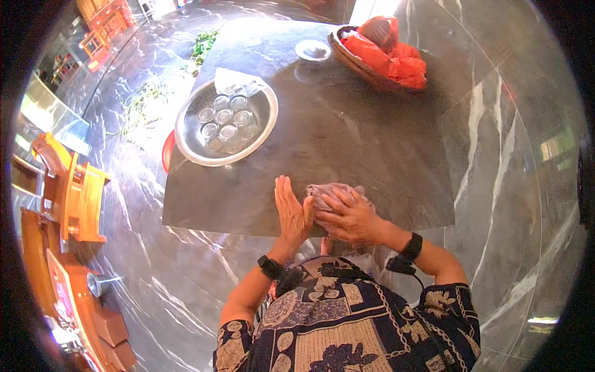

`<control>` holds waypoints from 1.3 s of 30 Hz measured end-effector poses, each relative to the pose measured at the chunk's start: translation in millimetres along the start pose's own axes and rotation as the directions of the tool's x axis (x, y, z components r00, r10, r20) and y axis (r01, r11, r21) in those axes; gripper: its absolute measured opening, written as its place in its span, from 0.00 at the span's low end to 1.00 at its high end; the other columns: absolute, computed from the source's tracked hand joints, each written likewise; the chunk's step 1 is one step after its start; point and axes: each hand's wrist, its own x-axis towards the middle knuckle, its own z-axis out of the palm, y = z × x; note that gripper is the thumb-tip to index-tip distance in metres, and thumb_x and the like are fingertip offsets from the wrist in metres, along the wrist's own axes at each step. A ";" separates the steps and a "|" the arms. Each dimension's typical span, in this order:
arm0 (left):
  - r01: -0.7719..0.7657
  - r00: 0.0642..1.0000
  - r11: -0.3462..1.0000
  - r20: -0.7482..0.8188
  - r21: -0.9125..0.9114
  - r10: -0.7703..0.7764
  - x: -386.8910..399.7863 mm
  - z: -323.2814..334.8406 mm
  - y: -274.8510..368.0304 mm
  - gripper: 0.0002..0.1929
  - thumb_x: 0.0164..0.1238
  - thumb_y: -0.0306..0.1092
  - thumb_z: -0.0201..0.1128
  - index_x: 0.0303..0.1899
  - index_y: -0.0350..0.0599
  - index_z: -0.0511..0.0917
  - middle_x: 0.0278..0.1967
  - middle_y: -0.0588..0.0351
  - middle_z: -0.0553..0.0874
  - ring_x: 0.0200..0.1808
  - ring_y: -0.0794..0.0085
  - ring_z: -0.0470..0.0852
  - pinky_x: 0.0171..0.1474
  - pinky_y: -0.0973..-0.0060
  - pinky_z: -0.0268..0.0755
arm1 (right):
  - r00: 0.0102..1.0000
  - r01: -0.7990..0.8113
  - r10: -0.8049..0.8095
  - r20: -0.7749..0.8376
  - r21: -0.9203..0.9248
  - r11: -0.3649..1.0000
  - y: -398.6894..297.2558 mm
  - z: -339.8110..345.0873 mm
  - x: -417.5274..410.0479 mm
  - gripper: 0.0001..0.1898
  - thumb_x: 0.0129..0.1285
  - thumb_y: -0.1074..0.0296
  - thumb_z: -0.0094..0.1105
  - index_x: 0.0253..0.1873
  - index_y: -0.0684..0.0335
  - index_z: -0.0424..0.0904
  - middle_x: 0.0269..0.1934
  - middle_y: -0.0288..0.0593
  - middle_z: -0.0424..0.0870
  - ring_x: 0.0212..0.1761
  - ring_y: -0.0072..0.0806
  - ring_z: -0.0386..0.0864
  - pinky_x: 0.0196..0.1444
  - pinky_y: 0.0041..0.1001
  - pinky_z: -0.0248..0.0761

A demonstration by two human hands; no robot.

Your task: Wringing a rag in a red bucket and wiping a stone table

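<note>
A crumpled, brownish-pink cloth (329, 195) lies near the front edge of the grey table (297, 153). My right hand (355, 218) rests over it with the fingers spread across its folds, covering much of it. Just left of the cloth, my left hand (293, 211) stands on its side with the fingers extended and nothing in it. Its thumb reaches the cloth's left edge; whether it touches is hard to tell.
A metal basin (186, 144) holding several glass jars (224, 116) and a clear plastic bag (237, 83) stands at the left. Towards the back are a small white dish (313, 50) and a woven basket (348, 65) with red plastic bags (390, 56). Green plants (203, 46) lie on the floor.
</note>
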 end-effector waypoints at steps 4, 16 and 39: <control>0.104 0.994 0.990 -0.015 -0.090 -0.106 -0.7 -3.0 0.9 0.36 0.75 0.55 0.43 0.69 0.30 0.51 0.69 0.31 0.55 0.72 0.41 0.51 0.73 0.53 0.42 | 0.998 0.032 -0.034 -0.061 -0.031 0.999 23.3 10.3 63.6 0.23 0.62 0.52 0.55 0.63 0.45 0.73 0.67 0.46 0.65 0.68 0.48 0.61 0.65 0.52 0.53; 0.039 0.999 0.986 0.000 0.161 -0.040 4.0 4.5 1.5 0.31 0.75 0.49 0.48 0.66 0.30 0.57 0.68 0.33 0.59 0.71 0.41 0.55 0.73 0.54 0.44 | 0.933 -0.322 0.319 -0.167 0.012 0.947 99.1 46.4 137.0 0.26 0.63 0.45 0.52 0.65 0.39 0.71 0.68 0.44 0.64 0.70 0.45 0.59 0.66 0.51 0.51; -0.340 0.901 0.867 0.392 0.365 0.188 97.9 124.1 32.0 0.33 0.72 0.47 0.52 0.67 0.29 0.56 0.71 0.31 0.52 0.75 0.41 0.44 0.72 0.41 0.32 | 0.672 -0.725 0.684 -0.284 -0.064 0.686 72.0 -41.8 -123.8 0.28 0.56 0.54 0.62 0.64 0.48 0.73 0.69 0.48 0.63 0.69 0.50 0.60 0.69 0.49 0.53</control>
